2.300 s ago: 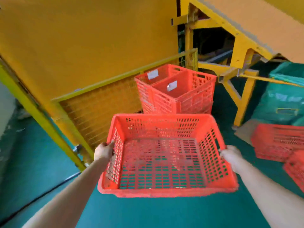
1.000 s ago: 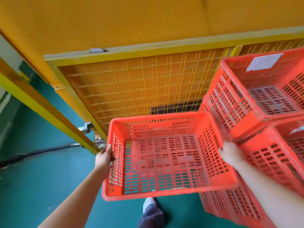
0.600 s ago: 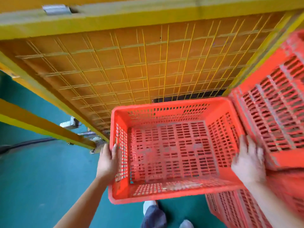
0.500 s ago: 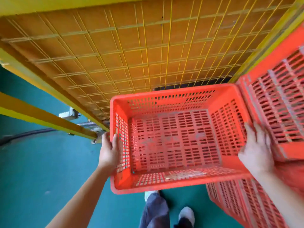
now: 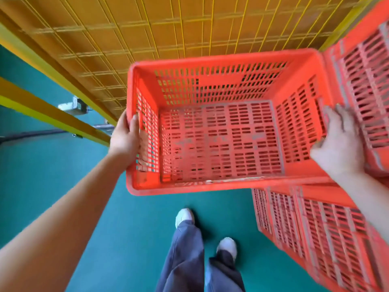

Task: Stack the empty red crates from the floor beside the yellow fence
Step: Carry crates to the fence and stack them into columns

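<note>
I hold an empty red slotted crate in the air, close to the yellow mesh fence. My left hand grips its left rim, thumb over the edge and fingers outside the wall. My right hand lies on the crate's right rim with fingers spread; its grip is blurred and partly hidden. The crate's right side is against a stack of red crates on the right, which reaches above it.
Green floor lies below, with my legs and white shoes under the crate's near edge. A yellow diagonal beam and a dark cable cross the floor at left, by a metal bracket.
I have carried the crate up to the fence and the stack. Since half a second ago the view has tipped further down, and the crate has dropped slightly beside the stack.
</note>
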